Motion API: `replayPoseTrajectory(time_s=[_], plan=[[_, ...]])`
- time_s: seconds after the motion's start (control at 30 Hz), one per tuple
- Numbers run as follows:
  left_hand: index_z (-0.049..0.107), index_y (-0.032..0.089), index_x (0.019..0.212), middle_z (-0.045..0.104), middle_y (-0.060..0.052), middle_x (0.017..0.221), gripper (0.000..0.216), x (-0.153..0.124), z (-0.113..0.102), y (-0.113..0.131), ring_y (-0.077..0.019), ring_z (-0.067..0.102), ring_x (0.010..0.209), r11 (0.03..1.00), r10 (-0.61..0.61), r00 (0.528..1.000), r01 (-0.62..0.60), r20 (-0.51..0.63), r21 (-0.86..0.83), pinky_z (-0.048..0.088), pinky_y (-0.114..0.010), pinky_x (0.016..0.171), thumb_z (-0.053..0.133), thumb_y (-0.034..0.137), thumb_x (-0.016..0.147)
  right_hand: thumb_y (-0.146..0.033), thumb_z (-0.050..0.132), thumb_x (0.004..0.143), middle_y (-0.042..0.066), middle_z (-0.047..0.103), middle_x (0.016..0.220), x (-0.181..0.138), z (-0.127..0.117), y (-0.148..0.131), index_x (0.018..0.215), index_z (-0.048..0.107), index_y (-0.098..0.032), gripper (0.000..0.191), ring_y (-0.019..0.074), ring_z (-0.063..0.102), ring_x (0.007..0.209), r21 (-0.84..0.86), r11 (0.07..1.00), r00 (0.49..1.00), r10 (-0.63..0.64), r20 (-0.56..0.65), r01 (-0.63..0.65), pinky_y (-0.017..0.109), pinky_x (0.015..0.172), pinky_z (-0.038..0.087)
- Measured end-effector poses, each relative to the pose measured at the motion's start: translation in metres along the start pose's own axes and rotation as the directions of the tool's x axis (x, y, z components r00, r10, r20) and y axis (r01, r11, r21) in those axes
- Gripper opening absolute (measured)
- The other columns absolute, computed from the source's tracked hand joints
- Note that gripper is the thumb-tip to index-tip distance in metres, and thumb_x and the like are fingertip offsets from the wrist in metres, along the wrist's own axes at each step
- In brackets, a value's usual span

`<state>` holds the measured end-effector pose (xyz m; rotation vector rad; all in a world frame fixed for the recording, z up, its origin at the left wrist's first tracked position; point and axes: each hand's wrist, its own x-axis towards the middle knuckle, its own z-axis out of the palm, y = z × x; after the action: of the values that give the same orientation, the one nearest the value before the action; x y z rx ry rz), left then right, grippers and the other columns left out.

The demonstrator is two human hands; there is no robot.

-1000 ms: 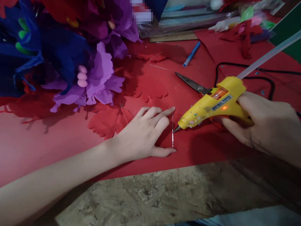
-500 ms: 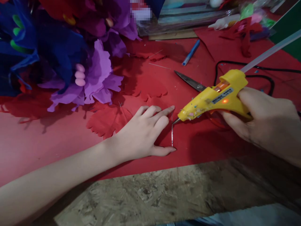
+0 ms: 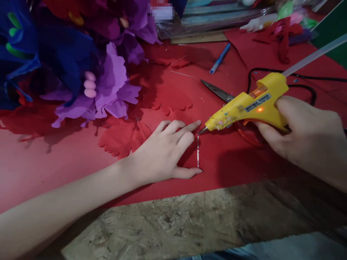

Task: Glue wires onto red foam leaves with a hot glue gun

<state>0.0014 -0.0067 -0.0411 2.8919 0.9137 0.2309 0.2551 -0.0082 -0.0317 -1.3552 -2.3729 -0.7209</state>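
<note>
My right hand [image 3: 306, 137] grips a yellow hot glue gun [image 3: 244, 104] with an orange light lit and a clear glue stick [image 3: 317, 54] in its back. Its metal nozzle touches or nearly touches a thin wire [image 3: 198, 151] with a shiny line of glue along it. My left hand [image 3: 165, 151] lies on the red sheet with fingers spread. One fingertip presses at the wire's far end and the thumb at its near end. By the left wrist lies a red scalloped petal [image 3: 123, 137] with thin wires on it.
Scissors [image 3: 217, 91] lie partly behind the glue gun, near a blue pen [image 3: 220, 58] and a black cord [image 3: 306, 86]. Purple and blue paper flowers [image 3: 111, 83] fill the left back. Red sheet [image 3: 173, 187] covers the chipboard [image 3: 162, 224]. Plastic-wrapped supplies [image 3: 217, 18] lie behind.
The nozzle has moved away from me along the wire, toward the far fingertip, and the shiny glue line is longer. My left hand stays in the same spot on the sheet.
</note>
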Motion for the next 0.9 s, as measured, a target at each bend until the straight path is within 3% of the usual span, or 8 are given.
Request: replayPoseTrajectory(time_s=[0.47,0.63,0.73,0.8,0.9], plan=[[0.052,0.011,0.09,0.045,-0.016,0.13,0.049,-0.001,0.001,-0.001,-0.0281,0.046,0.098,1.0,0.017,1.0,-0.016,-0.019,0.018,0.038,-0.041,0.081,0.049,0.058,0.075,-0.037,0.032,0.086,-0.002,0.033,0.059,0.002,0.0,-0.004,0.07,0.027,-0.02,0.024,0.0088,0.034,0.049,0.011,0.999,0.999,0.045,0.016,-0.045,0.02,0.04,0.023],[0.052,0.012,0.088,0.044,-0.015,0.132,0.048,-0.001,0.001,-0.001,-0.028,0.045,0.098,1.0,0.011,1.0,-0.011,-0.006,0.015,0.038,-0.042,0.082,0.049,0.058,0.074,-0.065,0.031,0.077,-0.004,0.028,0.057,0.005,-0.008,-0.009,0.067,0.025,-0.02,0.047,0.0063,0.024,0.047,0.008,0.982,0.981,0.188,0.051,-0.188,0.019,0.04,0.018],[0.052,0.012,0.088,0.044,-0.015,0.132,0.047,-0.001,0.001,-0.001,-0.0281,0.045,0.098,1.0,0.003,1.0,-0.003,0.002,0.011,0.038,-0.042,0.082,0.049,0.057,0.075,-0.067,0.037,0.074,-0.004,0.032,0.059,0.004,-0.016,-0.011,0.07,0.032,-0.019,0.049,0.0061,0.028,0.049,0.015,0.961,0.955,0.274,0.111,-0.277,0.02,0.042,0.022],[0.052,0.012,0.089,0.044,-0.015,0.132,0.046,-0.001,0.0,-0.001,-0.0283,0.046,0.098,1.0,0.006,1.0,-0.006,-0.003,0.015,0.038,-0.042,0.081,0.049,0.056,0.075,-0.067,0.037,0.074,-0.004,0.035,0.06,0.003,-0.019,-0.011,0.072,0.034,-0.018,0.049,0.0058,0.029,0.048,0.035,0.965,0.958,0.252,0.137,-0.259,0.02,0.043,0.023],[0.052,0.012,0.089,0.045,-0.015,0.131,0.047,-0.001,0.0,-0.001,-0.0285,0.046,0.097,0.999,0.016,1.0,-0.015,-0.013,0.028,0.039,-0.041,0.08,0.049,0.057,0.075,-0.067,0.03,0.077,-0.003,0.033,0.058,0.002,-0.019,-0.012,0.07,0.034,-0.018,0.049,0.0064,0.028,0.047,0.064,0.991,0.989,0.108,0.104,-0.115,0.021,0.041,0.022]])
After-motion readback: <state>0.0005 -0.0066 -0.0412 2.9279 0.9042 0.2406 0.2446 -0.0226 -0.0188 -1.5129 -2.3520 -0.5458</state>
